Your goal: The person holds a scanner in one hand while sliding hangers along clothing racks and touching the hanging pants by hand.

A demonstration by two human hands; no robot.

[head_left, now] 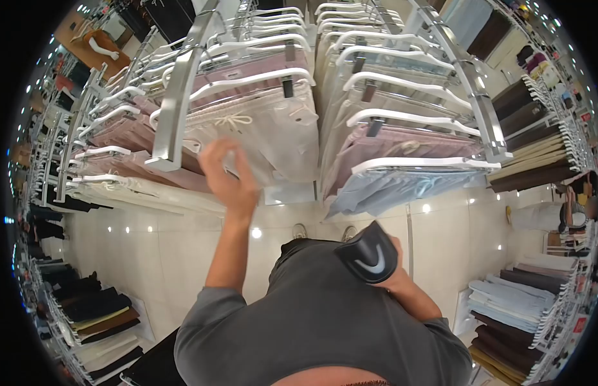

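Note:
My left hand (228, 170) is raised in front of the cream trousers (266, 141) with a drawstring bow, which hang from a white hanger (254, 78) on the middle rack. Its fingers are slightly blurred and apart, with nothing visible between them. Lower down on the right, my right hand (396, 273) is wrapped round a black device (369, 254) with a pale curved mark, held close to my body. Light blue trousers (402, 186) hang at the front of the row just beyond the device.
Metal rack rails (176, 109) jut towards me on the left, and another rail (482, 109) on the right. Pink and cream trousers (131, 135) hang at the left. Folded or hanging trousers (511, 302) line the right side. My shoes (299, 230) stand on the tiled floor (164, 257).

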